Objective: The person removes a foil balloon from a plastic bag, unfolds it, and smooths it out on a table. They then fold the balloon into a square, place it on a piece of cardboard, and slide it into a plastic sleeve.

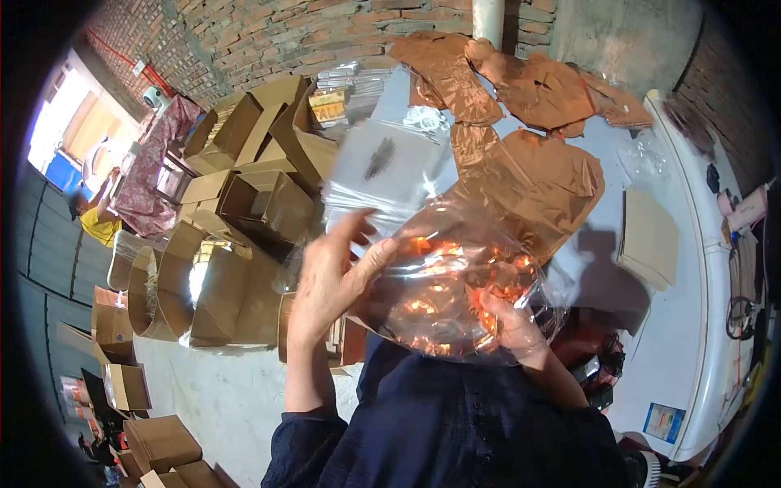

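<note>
A clear plastic bag (423, 285) with shiny copper-coloured foil (435, 252) showing in it is in front of my body. My right hand (521, 329) grips its right side, thumb on top, with clear film around the fingers. At the bag's left edge is my left hand (329, 276), fingers spread and thumb lying by the film. Just beyond, a stack of flat clear bags (386, 163) lies on the table. Flat copper foil sheets, which look like deflated foil balloons (545, 179), are spread behind the bag.
Open cardboard boxes (236, 285) crowd the left side, more (163, 443) at lower left. A cream stack of card (647, 236) lies on the white table (683, 325). White rings (426, 119) sit at the back. A person in yellow (99, 224) is far left.
</note>
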`<state>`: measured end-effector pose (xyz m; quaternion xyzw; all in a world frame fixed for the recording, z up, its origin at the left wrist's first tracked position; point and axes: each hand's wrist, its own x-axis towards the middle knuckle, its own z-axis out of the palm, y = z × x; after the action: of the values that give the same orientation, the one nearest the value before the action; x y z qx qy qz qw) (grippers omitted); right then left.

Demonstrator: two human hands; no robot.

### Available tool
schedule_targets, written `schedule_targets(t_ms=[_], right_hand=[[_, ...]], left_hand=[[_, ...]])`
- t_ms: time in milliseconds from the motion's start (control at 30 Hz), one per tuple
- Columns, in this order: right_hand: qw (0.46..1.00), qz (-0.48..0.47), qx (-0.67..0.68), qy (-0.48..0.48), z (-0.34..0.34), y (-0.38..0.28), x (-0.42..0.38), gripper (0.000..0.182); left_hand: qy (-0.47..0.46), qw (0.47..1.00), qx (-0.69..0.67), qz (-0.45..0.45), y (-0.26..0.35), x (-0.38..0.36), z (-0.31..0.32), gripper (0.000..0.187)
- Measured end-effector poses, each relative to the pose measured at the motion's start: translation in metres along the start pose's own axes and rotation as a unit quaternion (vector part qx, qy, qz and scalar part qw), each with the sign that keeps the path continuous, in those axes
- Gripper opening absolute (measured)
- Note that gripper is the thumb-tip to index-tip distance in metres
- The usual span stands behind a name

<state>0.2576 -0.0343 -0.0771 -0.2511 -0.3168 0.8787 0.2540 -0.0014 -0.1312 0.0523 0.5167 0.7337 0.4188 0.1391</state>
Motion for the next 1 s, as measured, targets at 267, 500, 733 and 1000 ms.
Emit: schedule_targets(t_ms=[267, 500, 733, 1000], right_hand=[[0.993, 0.026, -0.092, 0.068, 0.003, -0.016, -0.024, 0.032], [0.981, -0.061, -0.056, 0.175, -0.025, -0.061, -0.025, 0.034], [0.955, -0.167, -0.068, 0.234, -0.036, -0.101, -0.02, 0.037], [0.931, -0.25, -0.081, 0.253, -0.047, -0.152, 0.006, 0.04]], left_hand=[[0.244, 0.957, -0.158, 0.001, -0.04, -0.019, -0.009, 0.021], [0.503, 0.844, -0.176, -0.059, -0.2, -0.003, -0.134, 0.032], [0.584, 0.748, -0.196, -0.249, -0.332, 0.001, -0.146, 0.036], [0.471, 0.793, -0.078, -0.377, -0.526, 0.01, -0.196, 0.085]])
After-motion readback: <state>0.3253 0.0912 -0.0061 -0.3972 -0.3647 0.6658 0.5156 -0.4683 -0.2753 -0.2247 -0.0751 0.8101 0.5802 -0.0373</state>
